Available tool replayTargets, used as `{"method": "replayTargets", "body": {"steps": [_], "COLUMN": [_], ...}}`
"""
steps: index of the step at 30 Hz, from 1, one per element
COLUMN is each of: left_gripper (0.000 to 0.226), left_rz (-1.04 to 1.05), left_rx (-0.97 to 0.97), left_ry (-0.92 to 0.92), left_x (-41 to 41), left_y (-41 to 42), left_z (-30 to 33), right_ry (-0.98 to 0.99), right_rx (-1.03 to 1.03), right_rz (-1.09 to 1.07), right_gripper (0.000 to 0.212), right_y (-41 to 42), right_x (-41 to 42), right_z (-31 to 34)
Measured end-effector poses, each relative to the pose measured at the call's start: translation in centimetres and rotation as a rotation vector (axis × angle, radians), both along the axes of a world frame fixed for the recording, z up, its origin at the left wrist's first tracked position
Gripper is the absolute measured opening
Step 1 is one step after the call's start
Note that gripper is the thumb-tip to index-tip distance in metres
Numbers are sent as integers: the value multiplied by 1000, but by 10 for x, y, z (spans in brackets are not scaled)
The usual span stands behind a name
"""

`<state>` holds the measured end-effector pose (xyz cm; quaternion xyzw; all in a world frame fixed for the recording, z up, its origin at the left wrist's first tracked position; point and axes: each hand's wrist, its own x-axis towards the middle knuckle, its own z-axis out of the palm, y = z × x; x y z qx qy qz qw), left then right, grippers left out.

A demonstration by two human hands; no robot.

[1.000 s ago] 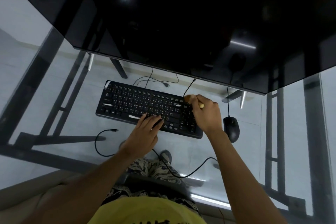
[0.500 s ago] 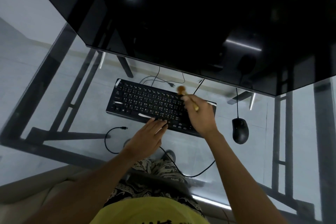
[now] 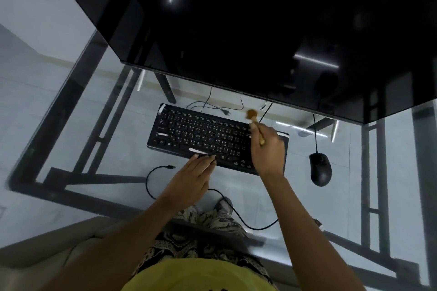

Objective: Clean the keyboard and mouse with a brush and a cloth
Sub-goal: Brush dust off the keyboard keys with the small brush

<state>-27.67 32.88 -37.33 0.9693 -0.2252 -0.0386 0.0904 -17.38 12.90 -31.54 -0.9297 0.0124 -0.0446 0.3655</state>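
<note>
A black keyboard (image 3: 201,136) lies on the glass desk (image 3: 248,186) in front of me. My right hand (image 3: 267,149) grips a small wooden-handled brush (image 3: 254,123) above the keyboard's right part, with the brown bristles at the far edge. My left hand (image 3: 191,177) lies flat with straight fingers touching the keyboard's near edge by the space bar. A black mouse (image 3: 320,169) sits to the right of the keyboard, apart from both hands. No cloth is in view.
A large dark monitor (image 3: 260,30) overhangs the far side of the desk. Cables (image 3: 156,179) trail on the floor seen through the glass. The desk's black metal frame (image 3: 71,106) runs along the left and right. My legs show under the glass.
My right hand has swept the brush from the keyboard's right keys up to its far edge. My left hand has slid back from the keys to the near edge.
</note>
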Motion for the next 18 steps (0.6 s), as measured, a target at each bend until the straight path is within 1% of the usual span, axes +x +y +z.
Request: {"method": "replayTargets", "body": {"steps": [1,2,3,4,5,6,8,9,10,11,12,13,14,15,16,17,18], "left_gripper": [49,49,49,49,49,49,49,49,49,49,49,48,48,48,49,49,49], "left_rz": [34,66,96,118,132,139,145,142,135,127,121,119,116,111,106,104,101], "left_rx": [-9,-22,-35,-40,-39,-38,-36,-35,-36,-37,-37,-35,-30,-25,-18,-10,-2], "left_ry": [2,1,-1,-4,-8,-11,-13,-10,-7,-2,-2,-7,-13,-15,-15,-13,-6], "left_x": [-1,-2,-4,-5,-6,-7,-10,-11,-12,-13,-14,-14,-14,-14,-14,-14,-13], "left_y": [9,19,30,41,52,62,79,86,93,100,105,110,115,120,124,128,133], "left_z": [0,0,1,1,2,3,2,1,0,-2,-3,-4,-5,-6,-7,-8,-10], "right_ry": [-56,-53,24,115,172,173,46,8,11,75,181,247,262,220,118,20,-17], "right_rx": [9,44,84,93,72,53,-21,-28,-2,54,111,136,150,142,94,46,44], "right_rz": [63,183,317,389,358,237,-66,-82,17,174,327,390,341,194,18,-110,-125], "right_gripper": [28,27,27,28,28,28,28,28,29,29,28,28,27,27,28,29,29], "right_y": [7,15,23,27,29,29,29,34,42,52,63,70,74,76,77,78,82], "right_x": [-2,-5,-8,-12,-11,-6,-3,-4,-7,-10,-14,-17,-17,-14,-12,-12,-13], "right_z": [2,2,2,1,-2,-8,-9,-4,-1,1,3,2,-1,-6,-10,-11,-11]}}
